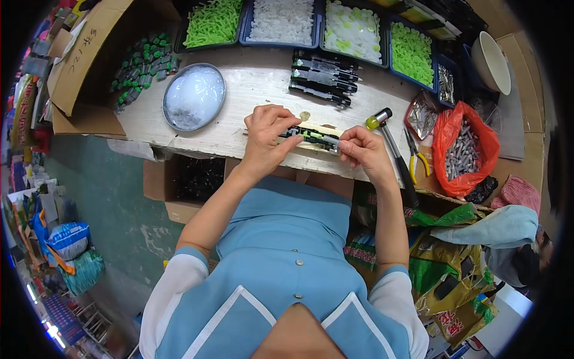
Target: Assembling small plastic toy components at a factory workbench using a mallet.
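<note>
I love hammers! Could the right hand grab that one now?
Probably yes: the hammer lies beside the right hand, nothing visible between them, though that hand holds a black and green piece.

Marked by hand in dark strokes on the cardboard box (84,69) at ten o'clock; printed in large characters on the gold-and-green sack (451,322) between four and five o'clock.

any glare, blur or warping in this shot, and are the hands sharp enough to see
Head view: black surrounds the round fisheye image, and the row of trays bows near the top; head view: a light at lower left is blown out; head view: left hand and right hand look fairly clear, clutter along the left rim softer.
</note>
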